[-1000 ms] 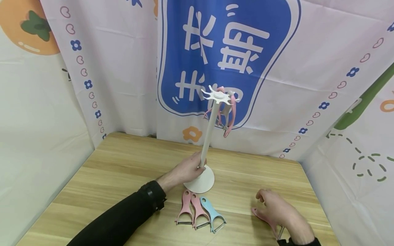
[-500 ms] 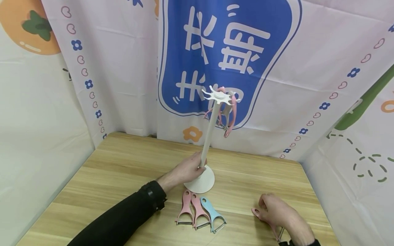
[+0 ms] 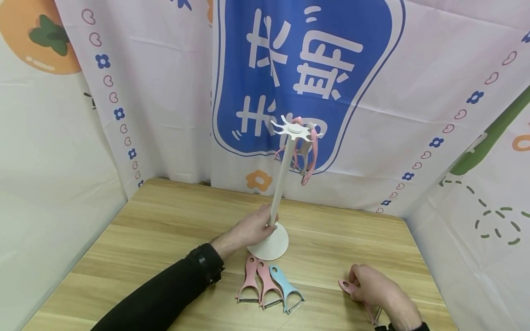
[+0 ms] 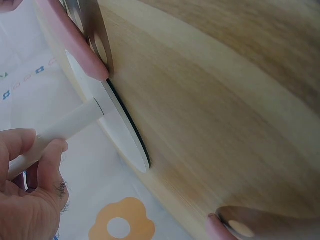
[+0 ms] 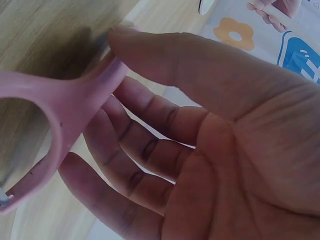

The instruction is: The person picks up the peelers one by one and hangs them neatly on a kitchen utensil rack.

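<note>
"What does the right grip look like from your end?"

"I have the right hand (image 3: 376, 290) pinching a pink peeler (image 5: 75, 100) by its handle, thumb against the fingers. It's low at the right side of the table (image 3: 186, 214); I can't tell whether the blade end touches the wood."

"Risk there?"

"I'd worry about a twist. The pinch is near the handle's end, so if the blade end caught the table, the peeler could swivel, and the thumb might cover the hanging hole."

"And the left hand (image 3: 252, 227)?"

"Curled round the white pole (image 3: 281, 181), above the round base (image 3: 271, 248). I'd want that firm: the pink and grey peelers on the hooked top (image 3: 295, 130) all hang towards the right and far side, so a loose hold plus a knock could tip it."

"Anything near the base?"

"Two more pink peelers and a blue peeler (image 3: 280, 279), fanned out just in front. If the base slid towards me, I think it would shove them."
</note>
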{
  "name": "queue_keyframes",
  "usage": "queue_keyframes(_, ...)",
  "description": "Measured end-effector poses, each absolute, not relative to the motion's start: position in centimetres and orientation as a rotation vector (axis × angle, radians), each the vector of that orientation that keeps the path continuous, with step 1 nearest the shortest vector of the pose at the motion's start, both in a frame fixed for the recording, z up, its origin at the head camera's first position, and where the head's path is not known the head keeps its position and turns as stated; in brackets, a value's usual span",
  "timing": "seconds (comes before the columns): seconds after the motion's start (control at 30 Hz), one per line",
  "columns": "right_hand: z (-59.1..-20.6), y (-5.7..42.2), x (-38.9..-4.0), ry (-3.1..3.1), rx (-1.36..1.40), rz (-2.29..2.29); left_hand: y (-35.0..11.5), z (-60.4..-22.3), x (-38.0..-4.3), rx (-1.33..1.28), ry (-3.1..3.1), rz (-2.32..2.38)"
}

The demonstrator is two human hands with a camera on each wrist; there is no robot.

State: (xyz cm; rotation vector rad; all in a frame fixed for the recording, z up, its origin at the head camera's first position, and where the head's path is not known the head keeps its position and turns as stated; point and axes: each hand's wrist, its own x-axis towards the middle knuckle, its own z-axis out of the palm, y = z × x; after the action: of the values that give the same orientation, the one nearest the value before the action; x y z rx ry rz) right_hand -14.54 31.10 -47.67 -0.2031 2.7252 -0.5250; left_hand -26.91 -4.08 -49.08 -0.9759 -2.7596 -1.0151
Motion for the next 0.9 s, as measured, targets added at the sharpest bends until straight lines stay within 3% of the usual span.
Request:
queue_keyframes(0.47,-47.3,31.0,-14.6,2.699,-0.205,-0.567,-4.0,-49.2,-26.9,-0.978,-2.770,-1.024)
queue_keyframes(0.9,-46.4,30.7,-14.9,2.768,-0.401,-0.639,-4.1,-49.2,-27.0,-0.995,-2.750,-1.029)
